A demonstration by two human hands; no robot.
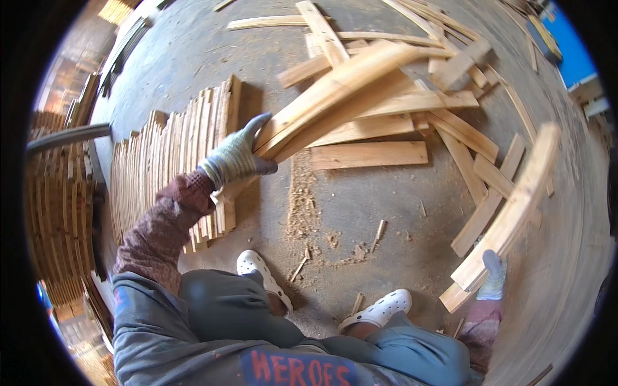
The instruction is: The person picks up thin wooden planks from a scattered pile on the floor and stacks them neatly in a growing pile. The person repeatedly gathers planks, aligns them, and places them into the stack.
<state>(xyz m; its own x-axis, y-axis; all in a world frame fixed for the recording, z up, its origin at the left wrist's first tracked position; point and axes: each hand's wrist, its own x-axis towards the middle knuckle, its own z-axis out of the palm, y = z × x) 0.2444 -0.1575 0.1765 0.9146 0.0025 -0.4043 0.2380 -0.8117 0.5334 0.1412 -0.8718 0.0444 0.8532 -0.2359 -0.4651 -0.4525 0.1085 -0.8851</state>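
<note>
In a knit glove with grey-blue fingertips, my left hand is closed round the near end of some wooden boards. They slant away to the upper right, above the loose pile, and at least two lie together. My right hand, gloved the same way, is closed on the near end of another wooden board at the right. A second piece shows beneath that board's near end. Most of the right fingers are hidden by the wood. Beside my left wrist runs a row of boards set tightly side by side.
Loose boards lie crisscrossed on the concrete floor ahead. Sawdust and wood splinters are scattered before my white clogs. Tall stacks of boards stand at the far left. A blue object is at the upper right.
</note>
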